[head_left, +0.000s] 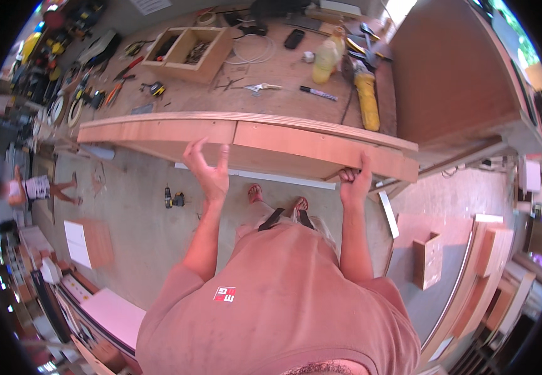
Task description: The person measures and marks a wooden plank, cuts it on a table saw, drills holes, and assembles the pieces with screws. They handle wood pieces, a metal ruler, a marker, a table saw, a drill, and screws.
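Along the bench's front edge run two light wooden boards that look like drawer fronts, with a narrow seam between them. My left hand (208, 174) is raised at the left front (158, 130), close to the seam, its fingers spread and curved. At the right front (302, 142), my right hand (355, 184) has one digit laid up against the wood. Its other fingers curl at the lower edge, so they are partly hidden. The right front's outer end stands out a little from the bench top's edge.
On the workbench (196, 100) lie an open divided wooden box (189, 53), tape measure (156, 89), marker (319, 94), yellow bottle (324, 61) and yellow power tool (366, 100). A wooden cabinet (458, 75) stands right. A drill (169, 197) stands on the floor; another person (33, 187) is far left.
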Available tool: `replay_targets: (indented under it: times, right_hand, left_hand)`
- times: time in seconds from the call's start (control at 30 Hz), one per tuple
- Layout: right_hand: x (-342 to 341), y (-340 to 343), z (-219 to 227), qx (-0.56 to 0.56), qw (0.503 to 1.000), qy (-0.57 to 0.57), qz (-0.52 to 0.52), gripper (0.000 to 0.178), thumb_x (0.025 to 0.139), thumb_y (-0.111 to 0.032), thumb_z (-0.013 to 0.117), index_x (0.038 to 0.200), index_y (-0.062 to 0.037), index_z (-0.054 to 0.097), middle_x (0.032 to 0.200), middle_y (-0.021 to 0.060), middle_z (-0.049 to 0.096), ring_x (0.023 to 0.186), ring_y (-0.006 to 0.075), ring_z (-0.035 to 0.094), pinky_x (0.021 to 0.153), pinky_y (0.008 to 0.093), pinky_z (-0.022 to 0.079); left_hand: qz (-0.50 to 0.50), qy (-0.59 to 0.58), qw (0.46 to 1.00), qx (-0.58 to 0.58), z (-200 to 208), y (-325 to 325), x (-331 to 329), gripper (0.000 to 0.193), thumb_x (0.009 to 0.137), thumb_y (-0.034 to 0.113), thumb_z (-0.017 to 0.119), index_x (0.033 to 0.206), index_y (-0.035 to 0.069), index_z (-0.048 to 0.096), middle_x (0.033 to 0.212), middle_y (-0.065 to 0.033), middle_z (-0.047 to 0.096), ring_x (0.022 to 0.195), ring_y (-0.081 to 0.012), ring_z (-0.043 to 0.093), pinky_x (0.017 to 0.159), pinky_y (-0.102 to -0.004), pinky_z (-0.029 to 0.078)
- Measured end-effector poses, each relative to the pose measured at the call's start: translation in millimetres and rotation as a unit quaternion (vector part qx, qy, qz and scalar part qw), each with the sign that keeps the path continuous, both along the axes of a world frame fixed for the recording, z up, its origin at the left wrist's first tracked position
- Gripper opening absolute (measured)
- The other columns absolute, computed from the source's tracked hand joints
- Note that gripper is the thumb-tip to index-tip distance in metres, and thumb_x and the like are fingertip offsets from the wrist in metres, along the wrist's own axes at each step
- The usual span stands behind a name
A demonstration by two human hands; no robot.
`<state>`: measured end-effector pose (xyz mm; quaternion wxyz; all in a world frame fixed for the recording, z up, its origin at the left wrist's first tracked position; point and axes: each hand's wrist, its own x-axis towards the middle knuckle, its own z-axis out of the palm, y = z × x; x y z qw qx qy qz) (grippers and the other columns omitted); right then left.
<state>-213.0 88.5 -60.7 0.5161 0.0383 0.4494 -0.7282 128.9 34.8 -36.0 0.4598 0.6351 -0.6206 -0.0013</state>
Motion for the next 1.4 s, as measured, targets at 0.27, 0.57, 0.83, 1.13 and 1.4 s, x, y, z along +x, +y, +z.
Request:
replay_targets:
  times: [0.27, 0.57, 0.83, 1.13, 1.4]
  right_hand:
    - [-12, -2, -12, -0.050, 0.998, 0.017, 0.023, 0.035, 0.106, -0.045, 0.062, 0.109, -0.0109, 0.066, 0.083, -0.0032, 0.062, 0.057, 0.0077, 0.040, 0.052, 0.0257, 0.032]
    - [-35, 95, -15, -0.093, 0.975, -0.140, -0.144, 0.031, 0.099, -0.038, 0.068, 0.087, -0.0119, 0.055, 0.060, -0.0050, 0.031, 0.047, 0.0094, 0.030, 0.043, 0.0251, 0.025]
    - [-12, 274, -64, -0.129, 0.913, -0.131, -0.364, 0.037, 0.097, -0.039, 0.072, 0.105, -0.0054, 0.061, 0.063, -0.0049, 0.033, 0.048, 0.0113, 0.034, 0.044, 0.0248, 0.031]
    - [80, 410, -58, -0.080, 0.882, -0.091, -0.456, 0.036, 0.099, -0.040, 0.071, 0.094, -0.0106, 0.052, 0.059, -0.0046, 0.028, 0.046, 0.0104, 0.031, 0.045, 0.0250, 0.030]
    - [75, 449, -93, -0.004, 0.918, -0.129, -0.374, 0.043, 0.101, -0.047, 0.064, 0.079, -0.0144, 0.046, 0.056, -0.0053, 0.027, 0.045, 0.0111, 0.030, 0.043, 0.0244, 0.027]
  left_hand:
    - [0.005, 0.729, 0.673, 0.122, -25, -54, 68, 0.059, 0.102, 0.056, 0.067, 0.132, 0.007, 0.056, 0.128, -0.0112, 0.058, 0.109, -0.0236, 0.060, 0.097, -0.0412, 0.052]
    - [0.062, 0.712, 0.696, 0.066, -40, -133, 173, 0.053, 0.098, 0.033, 0.076, 0.134, 0.002, 0.052, 0.121, -0.0134, 0.066, 0.109, -0.0288, 0.067, 0.086, -0.0514, 0.060]
    - [-0.062, 0.745, 0.664, 0.020, -26, -75, 168, 0.046, 0.098, 0.020, 0.076, 0.134, 0.003, 0.052, 0.128, -0.0121, 0.065, 0.111, -0.0280, 0.068, 0.087, -0.0506, 0.062]
    - [-0.052, 0.796, 0.600, 0.057, -48, 134, 213, 0.044, 0.105, 0.035, 0.069, 0.139, 0.012, 0.053, 0.133, -0.0066, 0.061, 0.122, -0.0262, 0.059, 0.097, -0.0517, 0.053]
    - [0.124, 0.783, 0.582, 0.179, -162, 312, 261, 0.049, 0.110, 0.035, 0.060, 0.149, 0.009, 0.046, 0.145, -0.0102, 0.051, 0.129, -0.0351, 0.054, 0.108, -0.0556, 0.048]
